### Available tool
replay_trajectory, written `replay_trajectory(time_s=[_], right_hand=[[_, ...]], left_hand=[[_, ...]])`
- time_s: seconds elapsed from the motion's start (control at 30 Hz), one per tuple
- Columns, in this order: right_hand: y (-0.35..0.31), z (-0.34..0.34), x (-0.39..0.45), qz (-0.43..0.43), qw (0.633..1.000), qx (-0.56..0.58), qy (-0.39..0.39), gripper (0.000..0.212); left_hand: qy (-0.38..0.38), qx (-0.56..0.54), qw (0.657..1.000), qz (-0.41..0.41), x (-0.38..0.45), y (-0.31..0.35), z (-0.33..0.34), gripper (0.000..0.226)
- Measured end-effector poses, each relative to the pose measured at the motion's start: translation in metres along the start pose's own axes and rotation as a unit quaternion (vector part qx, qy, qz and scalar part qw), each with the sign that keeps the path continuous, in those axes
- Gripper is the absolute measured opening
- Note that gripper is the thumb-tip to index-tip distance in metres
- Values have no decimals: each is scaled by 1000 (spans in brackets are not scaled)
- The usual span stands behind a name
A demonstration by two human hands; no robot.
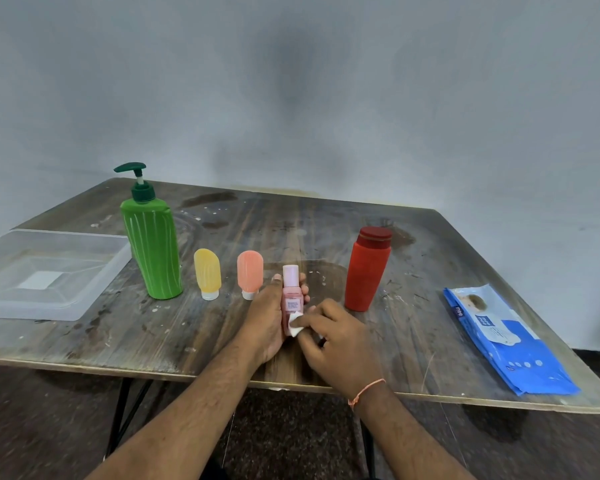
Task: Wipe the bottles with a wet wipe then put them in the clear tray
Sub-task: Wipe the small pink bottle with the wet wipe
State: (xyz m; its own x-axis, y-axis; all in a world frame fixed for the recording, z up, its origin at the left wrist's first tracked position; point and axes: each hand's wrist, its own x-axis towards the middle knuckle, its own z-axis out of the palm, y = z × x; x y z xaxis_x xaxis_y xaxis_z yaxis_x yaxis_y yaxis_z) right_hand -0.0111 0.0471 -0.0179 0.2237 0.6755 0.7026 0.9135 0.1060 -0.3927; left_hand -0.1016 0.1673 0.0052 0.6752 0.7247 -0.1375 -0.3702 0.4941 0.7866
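Your left hand (pixel 269 320) grips one pink bottle (pixel 291 299); your right hand (pixel 333 337) pinches one wet wipe (pixel 296 324) against it. Four other bottles stand on the table (pixel 291 223), beside one clear tray (pixel 49 271).

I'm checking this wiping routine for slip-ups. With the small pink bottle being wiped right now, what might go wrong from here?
1. The left hand holds the pink bottle near the table's front edge; if it slips under the wet wipe in the right hand, it may fall to the floor.
2. The clear tray lies beyond the green pump bottle; carrying the pink bottle across could knock over the yellow tube or orange tube, both standing on small caps.
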Motion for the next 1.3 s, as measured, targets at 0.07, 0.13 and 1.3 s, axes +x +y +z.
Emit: replay_trajectory(time_s=[0.07,0.13,1.3], right_hand=[[4,1,1,3,1000,-6,13,22],[5,1,1,-3,1000,-10,12,30],[4,-1,-2,27,997,-56,54,27]], left_hand=[[-15,10,1000,-8,-1,0,-1,46],[-18,6,1000,-12,-1,0,-1,45],[-59,130,990,-11,-2,-9,-3,49]])
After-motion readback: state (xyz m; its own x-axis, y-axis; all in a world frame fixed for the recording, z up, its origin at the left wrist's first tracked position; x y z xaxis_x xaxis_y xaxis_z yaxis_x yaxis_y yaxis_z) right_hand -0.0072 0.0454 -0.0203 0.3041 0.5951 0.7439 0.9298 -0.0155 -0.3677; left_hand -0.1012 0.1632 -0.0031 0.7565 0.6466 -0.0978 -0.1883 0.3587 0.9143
